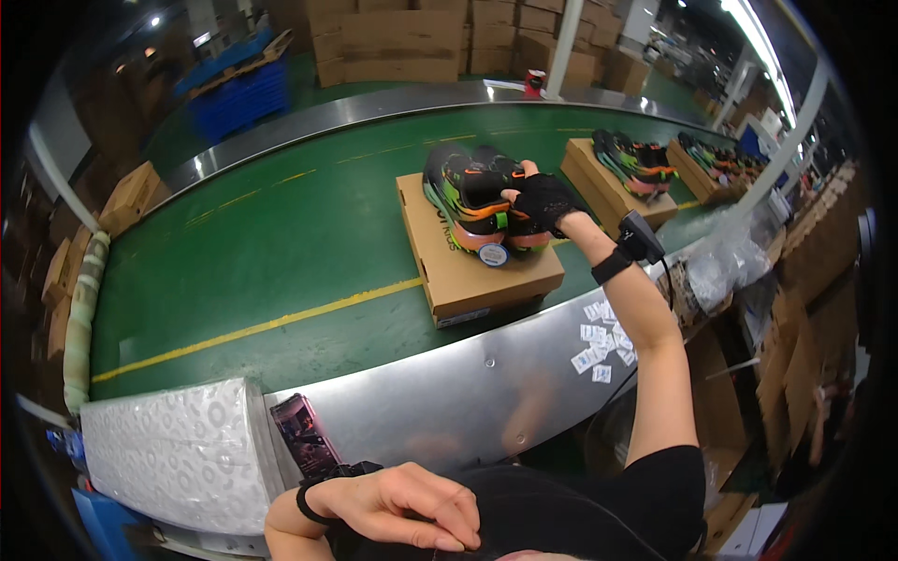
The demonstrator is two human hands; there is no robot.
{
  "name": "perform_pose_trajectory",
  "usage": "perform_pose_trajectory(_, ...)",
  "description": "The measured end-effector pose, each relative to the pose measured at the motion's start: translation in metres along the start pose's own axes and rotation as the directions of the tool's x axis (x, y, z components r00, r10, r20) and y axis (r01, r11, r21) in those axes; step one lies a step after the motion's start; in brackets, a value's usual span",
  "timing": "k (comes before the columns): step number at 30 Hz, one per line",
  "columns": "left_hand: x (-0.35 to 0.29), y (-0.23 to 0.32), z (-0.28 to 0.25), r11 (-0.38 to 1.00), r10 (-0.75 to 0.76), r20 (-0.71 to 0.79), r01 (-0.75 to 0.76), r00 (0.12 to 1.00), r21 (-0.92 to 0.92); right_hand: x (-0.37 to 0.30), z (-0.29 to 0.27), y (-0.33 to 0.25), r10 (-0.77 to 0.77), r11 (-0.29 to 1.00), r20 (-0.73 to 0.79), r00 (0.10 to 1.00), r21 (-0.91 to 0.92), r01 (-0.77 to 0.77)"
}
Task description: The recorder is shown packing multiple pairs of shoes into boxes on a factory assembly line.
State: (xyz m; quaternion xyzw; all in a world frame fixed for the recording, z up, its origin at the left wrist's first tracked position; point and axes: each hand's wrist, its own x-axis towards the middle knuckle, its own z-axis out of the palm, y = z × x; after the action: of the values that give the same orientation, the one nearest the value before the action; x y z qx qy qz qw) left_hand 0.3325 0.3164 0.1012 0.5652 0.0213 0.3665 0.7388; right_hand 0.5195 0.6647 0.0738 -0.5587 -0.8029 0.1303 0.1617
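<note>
A pair of black sneakers [465, 192] with green, orange and pink trim sits on a closed brown shoebox [486, 288] on the green conveyor belt [253, 271]. A round tag [493, 254] hangs at the front shoe's heel. My right hand [545, 200], in a black fingerless glove, is stretched out over the pair, its bare thumb and fingertips closed on the top of the right-hand sneaker. Low in the view, close to my body, my left hand [416, 506] is bent with its fingertips pinched together. Whatever they may hold is too small to make out.
More sneakers [636, 164] on boxes stand farther right along the belt. Small white packets [603, 341] lie on the metal ledge [468, 379]. A phone [306, 436] rests beside a plastic-wrapped stack of patterned paper [173, 453]. Stacked cartons [402, 47] are behind the belt.
</note>
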Motion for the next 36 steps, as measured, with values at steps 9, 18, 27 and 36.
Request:
perform_pose_trajectory(9, 0.017, 0.028, 0.031, 0.962, -0.1, -0.058, 0.111, 0.993, 0.25, 0.055, 0.034, 0.017, -0.174, 0.947, 0.16, 0.972, -0.244, 0.21)
perform_pose_trajectory(18, -0.015, 0.063, 0.097, 0.722, 0.374, 0.286, -0.471, 0.882, 0.506, -0.089, 0.018, 0.011, -0.438, 0.896, -0.187, 0.879, -0.016, 0.443)
perform_pose_trajectory(27, -0.022, 0.06, 0.09, 0.709, 0.212, 0.496, -0.482, 0.842, 0.515, -0.233, 0.043, 0.003, -0.895, 0.443, -0.064, 0.442, 0.004, 0.896)
perform_pose_trajectory(36, -0.054, 0.053, 0.019, 0.848, 0.517, -0.126, -0.488, 0.847, 0.207, -0.186, 0.024, -0.008, -0.719, 0.673, 0.262, 0.644, 0.497, 0.548)
